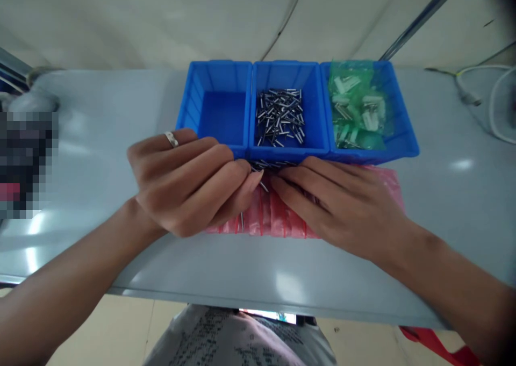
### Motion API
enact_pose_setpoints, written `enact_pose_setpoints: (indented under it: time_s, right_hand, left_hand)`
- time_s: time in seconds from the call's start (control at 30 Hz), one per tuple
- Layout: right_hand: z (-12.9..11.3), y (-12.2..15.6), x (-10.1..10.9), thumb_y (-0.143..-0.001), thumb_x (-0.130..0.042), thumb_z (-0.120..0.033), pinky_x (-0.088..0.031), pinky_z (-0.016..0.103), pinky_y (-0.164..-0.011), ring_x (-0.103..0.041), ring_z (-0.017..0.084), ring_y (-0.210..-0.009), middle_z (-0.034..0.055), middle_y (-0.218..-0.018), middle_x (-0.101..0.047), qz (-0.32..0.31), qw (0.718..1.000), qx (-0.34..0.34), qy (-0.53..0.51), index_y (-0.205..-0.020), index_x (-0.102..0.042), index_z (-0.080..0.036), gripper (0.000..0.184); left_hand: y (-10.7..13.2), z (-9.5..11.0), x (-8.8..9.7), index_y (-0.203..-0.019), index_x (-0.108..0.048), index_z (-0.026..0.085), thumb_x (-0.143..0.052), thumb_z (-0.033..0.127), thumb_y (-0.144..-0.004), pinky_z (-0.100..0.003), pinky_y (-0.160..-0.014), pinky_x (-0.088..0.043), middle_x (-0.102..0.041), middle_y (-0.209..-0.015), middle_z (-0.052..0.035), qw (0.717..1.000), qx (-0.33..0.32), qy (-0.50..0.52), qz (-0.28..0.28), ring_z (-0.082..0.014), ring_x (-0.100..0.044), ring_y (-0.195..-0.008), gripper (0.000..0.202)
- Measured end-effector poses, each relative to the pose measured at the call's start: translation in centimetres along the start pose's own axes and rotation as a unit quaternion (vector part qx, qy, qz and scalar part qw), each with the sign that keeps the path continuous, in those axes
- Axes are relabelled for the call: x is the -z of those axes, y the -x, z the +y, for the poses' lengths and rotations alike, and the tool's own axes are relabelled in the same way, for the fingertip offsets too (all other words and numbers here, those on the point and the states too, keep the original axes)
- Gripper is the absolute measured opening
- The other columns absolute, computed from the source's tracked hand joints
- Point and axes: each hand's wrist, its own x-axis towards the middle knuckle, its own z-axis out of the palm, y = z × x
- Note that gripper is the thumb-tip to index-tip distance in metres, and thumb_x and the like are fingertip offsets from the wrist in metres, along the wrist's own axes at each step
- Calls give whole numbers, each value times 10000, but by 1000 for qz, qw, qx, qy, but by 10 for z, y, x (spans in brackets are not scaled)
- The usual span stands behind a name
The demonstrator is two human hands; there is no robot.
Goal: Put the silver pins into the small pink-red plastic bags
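Observation:
My left hand, with a ring on one finger, is closed in a pinch in front of the blue bins. A short metal pin shows right by its thumb tip; whether the fingers grip it I cannot tell. Across from it, my right hand has its fingers bent and pressed together, their tips hidden among small metal pins along the bins' front edge. Under both hands lie pink plastic bags side by side, partly covered. Another thin pin rests on the bags, below my left hand.
Three blue bins stand joined in a row: the left bin shows its bare floor, the middle one holds many metal pins, the right one a green bag with white parts. A white cable lies at the right.

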Motion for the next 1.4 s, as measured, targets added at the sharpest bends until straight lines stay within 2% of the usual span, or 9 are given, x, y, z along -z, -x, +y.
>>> enact_pose_setpoints:
  time_s: [0.17,0.37,0.5,0.67,0.8,1.0,1.1,1.27,1.4]
  right_hand:
    - [1,4,3,-1013,-658,-86,-642,392,-784,-754,255,-986,151,-1098,-822,75,995,-3,-72,-1178,-758,-65,194]
    - [-7,1,18,-981,-751,-71,-697,355,-919,-799,180,-992,46,-1130,-843,100,949,-217,-207,-1167,-785,-228,245]
    - [-10,-8,22,-984,-781,-133,-709,308,-803,-807,145,-868,-25,-1019,-853,141,893,-319,-285,-1066,-790,-290,178]
    - [-10,-11,13,-991,-783,-154,-684,274,-706,-784,111,-803,-63,-985,-855,172,842,-351,-373,-1020,-802,-314,164]
    - [-12,-9,9,-952,-826,-163,-568,301,-496,-654,81,-583,-74,-963,-846,186,784,-408,-430,-1019,-851,-346,196]
    - [-12,-15,6,-890,-888,-175,-626,321,-568,-598,91,-541,-68,-883,-835,196,709,-426,-526,-973,-878,-356,199]
    - [-10,-15,7,-894,-896,-208,-621,306,-557,-590,87,-525,-59,-839,-830,202,704,-431,-527,-966,-877,-331,144]
    - [-2,-10,4,-867,-906,-146,-598,289,-480,-647,115,-516,-14,-787,-829,173,728,-419,-514,-964,-882,-305,188]
    - [3,-10,2,-954,-814,-139,-684,301,-588,-806,177,-744,14,-1021,-874,210,688,-407,-563,-1100,-876,-322,242]
  left_hand:
    - [3,5,4,-858,-650,183,-704,160,-935,-295,-529,-358,-593,-715,34,999,41,-5,-33,-79,-537,-606,96]
    - [-7,9,0,-985,-710,155,-785,278,-967,-302,-454,-435,-728,-758,16,996,57,12,-67,-112,-663,-612,144]
    - [-6,9,2,-1003,-729,126,-862,217,-906,-302,-483,-497,-743,-753,0,996,30,33,-70,-126,-690,-634,188]
    - [-4,9,7,-1012,-742,152,-797,252,-972,-321,-513,-526,-729,-733,3,997,26,36,-67,-136,-689,-631,120]
    - [-6,9,3,-1007,-725,130,-796,305,-986,-299,-488,-495,-732,-748,-3,998,31,33,-43,-120,-661,-608,190]
    - [-3,7,-4,-971,-690,157,-676,278,-1053,-251,-468,-385,-699,-753,22,999,29,20,-11,-77,-625,-578,147]
    - [-4,6,-2,-1010,-694,146,-686,323,-1051,-244,-489,-419,-744,-811,0,998,25,40,-31,-98,-678,-633,182]
    - [-4,4,-1,-974,-697,152,-700,322,-1033,-263,-450,-332,-737,-792,-4,999,-5,41,-35,-90,-621,-585,181]
    - [-2,2,-2,-1006,-686,162,-592,278,-1062,-272,-513,-339,-705,-784,-9,998,66,-13,-17,-97,-618,-606,160]
